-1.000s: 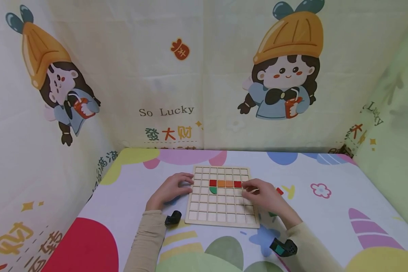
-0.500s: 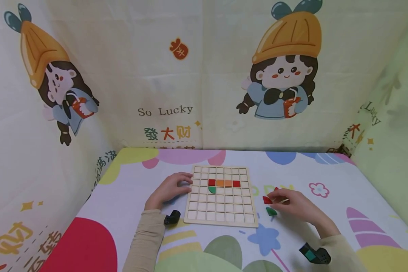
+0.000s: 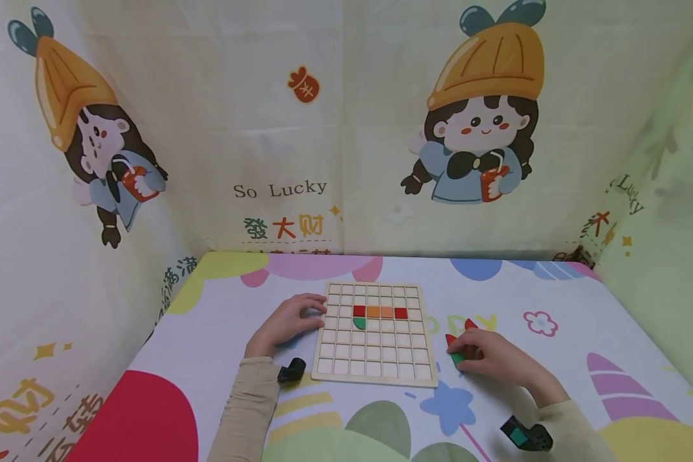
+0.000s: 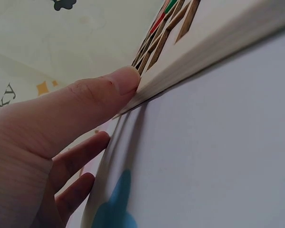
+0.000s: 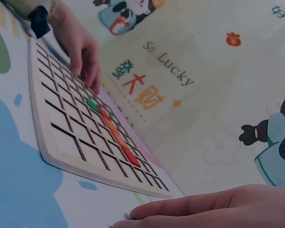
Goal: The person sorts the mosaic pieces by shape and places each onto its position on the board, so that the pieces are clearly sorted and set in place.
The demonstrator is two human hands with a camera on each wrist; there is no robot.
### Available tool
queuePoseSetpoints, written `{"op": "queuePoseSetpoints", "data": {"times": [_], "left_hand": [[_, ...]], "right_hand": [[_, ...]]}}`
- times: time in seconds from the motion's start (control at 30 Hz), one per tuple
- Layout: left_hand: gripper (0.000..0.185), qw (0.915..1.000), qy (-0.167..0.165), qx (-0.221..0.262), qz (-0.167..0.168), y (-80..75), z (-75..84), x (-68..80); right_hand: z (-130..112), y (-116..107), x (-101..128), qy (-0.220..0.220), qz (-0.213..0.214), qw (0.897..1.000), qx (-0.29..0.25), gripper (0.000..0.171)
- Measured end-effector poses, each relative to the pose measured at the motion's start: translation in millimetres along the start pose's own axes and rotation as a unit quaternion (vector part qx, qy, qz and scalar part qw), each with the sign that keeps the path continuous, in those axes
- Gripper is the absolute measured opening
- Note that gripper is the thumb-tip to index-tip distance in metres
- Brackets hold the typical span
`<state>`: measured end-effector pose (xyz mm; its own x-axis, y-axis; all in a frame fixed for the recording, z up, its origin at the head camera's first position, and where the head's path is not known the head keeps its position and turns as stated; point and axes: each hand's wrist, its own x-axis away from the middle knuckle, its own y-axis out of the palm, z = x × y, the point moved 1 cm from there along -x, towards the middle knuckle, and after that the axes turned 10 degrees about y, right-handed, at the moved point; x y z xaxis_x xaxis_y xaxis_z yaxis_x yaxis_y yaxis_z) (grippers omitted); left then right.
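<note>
Since a moment ago I am drawing my right hand (image 3: 493, 359) nearer along the table's (image 3: 554, 359) right side, fingers curling onto the green piece (image 3: 455, 359) by the red pieces (image 3: 461, 333). My left hand (image 3: 285, 323) is resting relaxed against the grid board's (image 3: 375, 369) left edge. I judge I am picking up; next comes lifting it to a cell.

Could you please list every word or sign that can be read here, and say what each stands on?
"So Lucky": on the back curtain, dark letters.
"發大财": on the back curtain, below "So Lucky", green, red and orange characters.
"Lucky", partly cut off: on the right curtain, with characters below too skewed to read.
Characters on the left curtain: too skewed and cropped to read.
Faint letters on the tablecloth, right of the board: too pale to read.
</note>
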<state>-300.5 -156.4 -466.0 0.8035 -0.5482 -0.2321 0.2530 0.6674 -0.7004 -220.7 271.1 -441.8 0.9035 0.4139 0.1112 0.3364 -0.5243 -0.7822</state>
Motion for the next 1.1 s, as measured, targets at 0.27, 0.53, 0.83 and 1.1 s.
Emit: {"op": "queuePoseSetpoints", "data": {"times": [0.27,0.53,0.83,1.1], "left_hand": [[0.023,1.0,-0.001,-0.005,-0.001,0.3,1.6,0.7],[0.023,0.9999,0.013,-0.004,0.001,0.1,2.8,1.6],[0.022,0.9999,0.013,-0.003,0.001,0.8,1.7,2.0],[0.022,0.9999,0.012,-0.003,0.0,0.0,2.0,1.0]], "right_hand": [[1,3,-2,0.035,0.033,0.999,0.016,0.026],[8,7,-10,0.043,0.08,0.996,0.012,0.024],[7,10,-12,0.077,0.121,0.989,0.018,0.027],[3,3,-9,0.052,0.102,0.993,0.003,0.023]]}}
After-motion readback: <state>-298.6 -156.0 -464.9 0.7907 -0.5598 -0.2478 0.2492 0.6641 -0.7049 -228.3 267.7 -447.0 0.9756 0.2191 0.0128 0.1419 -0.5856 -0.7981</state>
